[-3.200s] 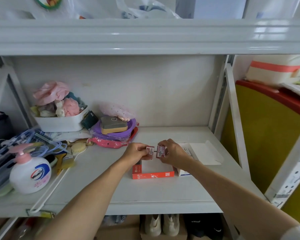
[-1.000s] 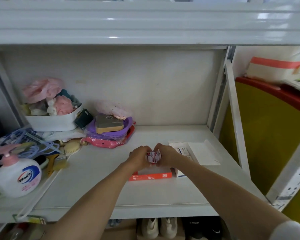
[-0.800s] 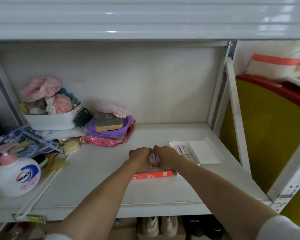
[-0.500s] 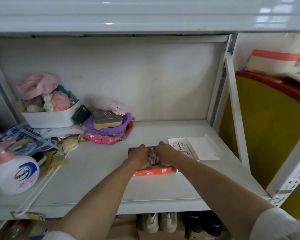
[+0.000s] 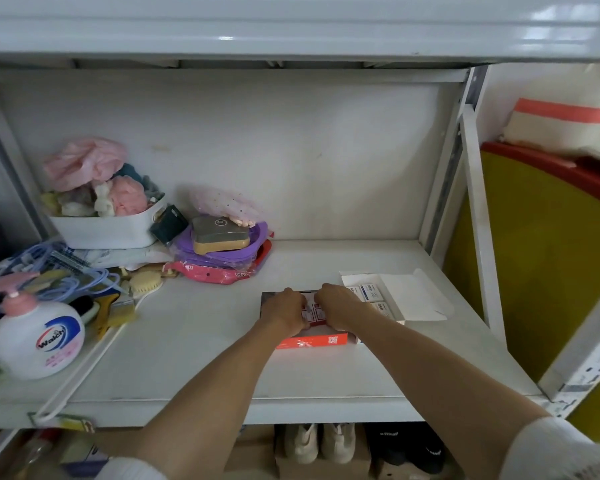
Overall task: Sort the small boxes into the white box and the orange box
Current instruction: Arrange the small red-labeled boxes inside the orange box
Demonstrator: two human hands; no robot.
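The orange box (image 5: 312, 341) lies on the shelf in front of me, its orange front wall facing me. Both hands are down inside it. My left hand (image 5: 284, 311) grips one small red-and-white box (image 5: 306, 313). A second small red-and-white box (image 5: 320, 312) sits pressed against the first, gripped by my right hand (image 5: 338, 306). Just to the right stands the white box (image 5: 416, 299), its lid flap open, with small white boxes with blue print (image 5: 368, 292) lined up in its left part.
A purple and pink pile (image 5: 222, 251) with a tan case sits behind the orange box to the left. A white basket (image 5: 108, 230) of cloths, brushes and a soap bottle (image 5: 37, 337) crowd the shelf's left. A white upright post (image 5: 478, 220) bounds the right.
Both hands, each gripping a small red-and-white box, came together and sank from above the orange box down into it. My view has tilted slightly downward.
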